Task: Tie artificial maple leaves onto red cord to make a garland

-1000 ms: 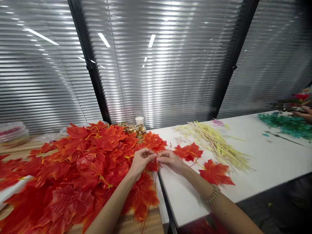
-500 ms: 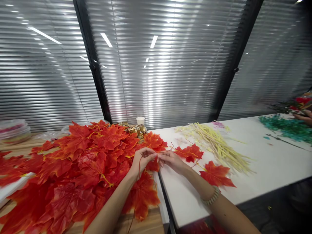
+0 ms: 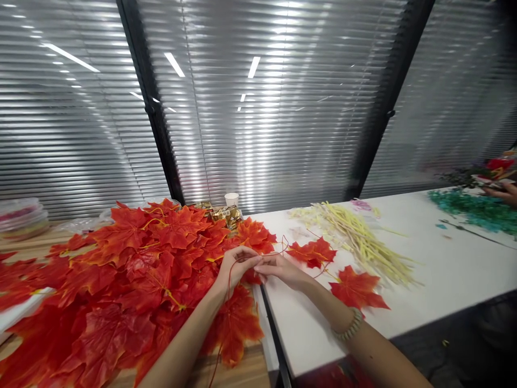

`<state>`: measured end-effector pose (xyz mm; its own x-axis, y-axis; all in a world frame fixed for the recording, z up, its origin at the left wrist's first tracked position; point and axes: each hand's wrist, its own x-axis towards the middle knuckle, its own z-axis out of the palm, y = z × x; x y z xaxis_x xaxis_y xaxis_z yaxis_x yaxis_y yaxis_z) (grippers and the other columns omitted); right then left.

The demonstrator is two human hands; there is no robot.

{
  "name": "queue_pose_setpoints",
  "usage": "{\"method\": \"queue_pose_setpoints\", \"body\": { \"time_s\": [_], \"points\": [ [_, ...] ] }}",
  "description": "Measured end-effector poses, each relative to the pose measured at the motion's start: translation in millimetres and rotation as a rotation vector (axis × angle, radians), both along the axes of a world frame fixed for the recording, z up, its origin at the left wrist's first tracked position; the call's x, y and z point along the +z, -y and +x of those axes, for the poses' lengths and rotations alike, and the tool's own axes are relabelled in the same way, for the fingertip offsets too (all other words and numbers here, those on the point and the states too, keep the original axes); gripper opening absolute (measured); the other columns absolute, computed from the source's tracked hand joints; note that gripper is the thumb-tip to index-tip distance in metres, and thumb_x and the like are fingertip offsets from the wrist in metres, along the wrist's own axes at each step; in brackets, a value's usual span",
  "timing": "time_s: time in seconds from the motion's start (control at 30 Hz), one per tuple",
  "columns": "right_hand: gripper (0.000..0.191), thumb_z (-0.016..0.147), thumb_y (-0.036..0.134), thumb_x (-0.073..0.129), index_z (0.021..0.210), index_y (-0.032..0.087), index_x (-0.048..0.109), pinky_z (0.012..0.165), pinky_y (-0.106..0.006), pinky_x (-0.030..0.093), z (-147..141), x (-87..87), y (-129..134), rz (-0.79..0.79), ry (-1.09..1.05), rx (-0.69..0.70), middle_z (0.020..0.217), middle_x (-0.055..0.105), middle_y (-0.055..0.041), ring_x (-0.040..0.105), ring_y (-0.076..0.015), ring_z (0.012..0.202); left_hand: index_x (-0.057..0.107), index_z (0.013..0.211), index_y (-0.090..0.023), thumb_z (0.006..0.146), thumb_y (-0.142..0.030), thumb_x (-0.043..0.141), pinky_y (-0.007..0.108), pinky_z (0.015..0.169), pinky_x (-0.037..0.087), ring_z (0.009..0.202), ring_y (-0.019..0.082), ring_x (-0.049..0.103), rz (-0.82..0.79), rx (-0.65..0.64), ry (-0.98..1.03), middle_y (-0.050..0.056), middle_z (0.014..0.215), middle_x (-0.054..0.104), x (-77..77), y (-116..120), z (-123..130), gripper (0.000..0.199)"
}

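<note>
My left hand (image 3: 238,268) pinches a thin red cord (image 3: 229,285), which loops over its fingers and hangs down toward the wooden table's front edge. Touching it at the fingertips, my right hand (image 3: 281,269) is also closed on the cord, near the gap between the two tables. A large heap of red artificial maple leaves (image 3: 117,328) lies left of and below my hands. Just right of my right hand, a red leaf (image 3: 313,252) and another red leaf (image 3: 357,288) rest on the white table, joined to the strand.
Yellow strips (image 3: 363,242) lie across the white table (image 3: 436,280). Farther right are teal pieces (image 3: 472,210) and another person's hand (image 3: 504,194). A paper cup (image 3: 231,200) and gold wrappers (image 3: 228,215) stand behind the leaves. Plastic tubs (image 3: 24,218) sit at the far left.
The fingertips of my two hands have come closer together and now overlap slightly on the cord. The other person's hand at the far right has shifted a little.
</note>
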<state>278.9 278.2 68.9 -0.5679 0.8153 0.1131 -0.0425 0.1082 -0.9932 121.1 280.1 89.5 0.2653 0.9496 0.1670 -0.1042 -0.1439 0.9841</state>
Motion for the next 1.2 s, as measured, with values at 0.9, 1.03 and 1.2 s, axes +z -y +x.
{"method": "queue_pose_setpoints", "body": {
  "time_s": [0.9,1.03,1.2],
  "points": [
    [0.029,0.075,0.041,0.060,0.075,0.013,0.062,0.065,-0.025,0.043,0.2,-5.3,-3.2,0.021,0.135,0.114,0.068,0.059,-0.0026,0.054,-0.0112,0.064,0.064,0.070,-0.014,0.062,-0.031,0.072,0.022,0.055,0.045,0.059,0.013,0.058,-0.039,-0.029,-0.019,0.002,0.064,0.064,-4.4,2.6,3.0,0.021],
    [0.029,0.075,0.042,0.060,0.076,0.013,0.062,0.063,-0.024,0.043,-0.1,-3.8,-2.2,0.027,0.143,0.104,0.067,0.059,-0.0022,0.054,-0.0108,0.063,0.064,0.070,-0.014,0.062,-0.031,0.072,0.022,0.054,0.045,0.058,0.013,0.059,-0.050,-0.034,-0.026,0.001,0.063,0.064,-5.1,2.1,3.2,0.021],
    [0.030,0.075,0.042,0.060,0.076,0.012,0.063,0.062,-0.024,0.043,-1.0,-1.1,-0.7,0.023,0.156,0.103,0.064,0.059,-0.0017,0.053,-0.0101,0.060,0.064,0.071,-0.014,0.063,-0.031,0.071,0.022,0.055,0.045,0.058,0.013,0.058,-0.050,-0.046,-0.032,0.001,0.063,0.064,-6.2,1.6,3.2,0.021]
  ]
}}
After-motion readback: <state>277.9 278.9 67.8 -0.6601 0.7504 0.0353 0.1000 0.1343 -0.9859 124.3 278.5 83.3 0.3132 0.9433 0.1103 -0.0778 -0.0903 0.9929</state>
